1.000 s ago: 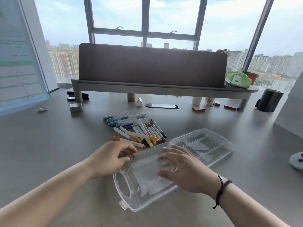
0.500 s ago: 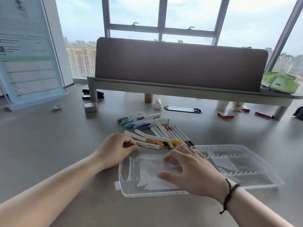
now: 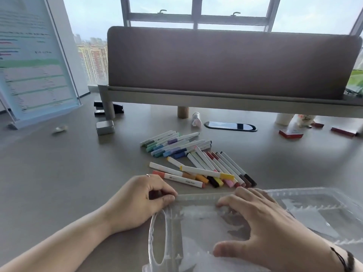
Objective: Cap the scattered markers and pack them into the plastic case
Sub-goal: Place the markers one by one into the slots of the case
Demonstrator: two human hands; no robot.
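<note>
We see the clear plastic case [image 3: 294,213] lying open on the bench [image 3: 59,183] at the bottom right of the frame. Our left hand [image 3: 137,201] pinches its far left corner with curled fingers [image 3: 167,197]. Our right hand [image 3: 261,228] lies flat on the case, fingers spread. The markers [image 3: 196,163] lie in a pile in the middle, just behind the case.

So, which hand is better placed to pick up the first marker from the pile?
Left. The left hand pinches the clear case's far edge right beside the orange-capped marker. The right hand lies spread on the case, holding it down.
</note>
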